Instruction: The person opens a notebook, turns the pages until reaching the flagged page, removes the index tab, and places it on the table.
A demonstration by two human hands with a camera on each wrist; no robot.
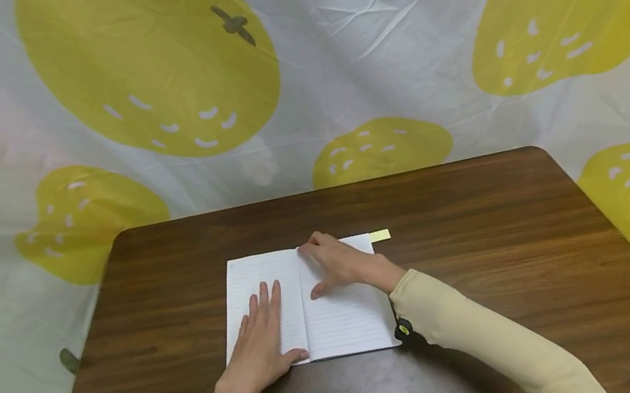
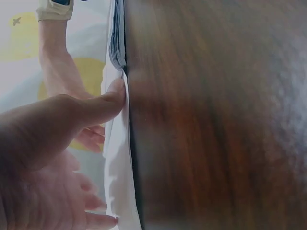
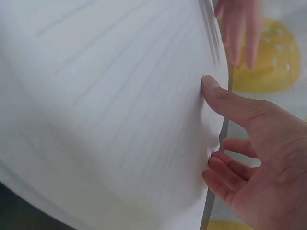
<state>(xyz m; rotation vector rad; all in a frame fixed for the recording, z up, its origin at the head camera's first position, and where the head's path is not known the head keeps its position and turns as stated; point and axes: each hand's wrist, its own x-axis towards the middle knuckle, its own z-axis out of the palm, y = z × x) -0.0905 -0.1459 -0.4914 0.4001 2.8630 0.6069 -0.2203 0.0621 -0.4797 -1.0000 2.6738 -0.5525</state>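
Note:
An open lined notebook (image 1: pixel 351 327) lies flat on the wooden table, its two white pages facing up. On the left page (image 1: pixel 260 266) rests my left hand (image 1: pixel 261 346), fingers spread, with the thumb at the bottom edge near the fold. The left wrist view has that thumb (image 2: pixel 108 103) on the paper beside the page stack. My right hand (image 1: pixel 336 263) touches the right page near the top of the fold. In the right wrist view its thumb (image 3: pixel 225 98) and bent fingertips press on the paper, apart from each other, pinching nothing.
A yellow sticky tab (image 1: pixel 380 235) juts from the notebook's top right side. The brown table (image 1: pixel 485 229) extends around it, with a rounded far edge. Behind hangs a white cloth (image 1: pixel 382 72) printed with large yellow fruit. A dark wrist device (image 1: pixel 403 330) hangs under the right sleeve.

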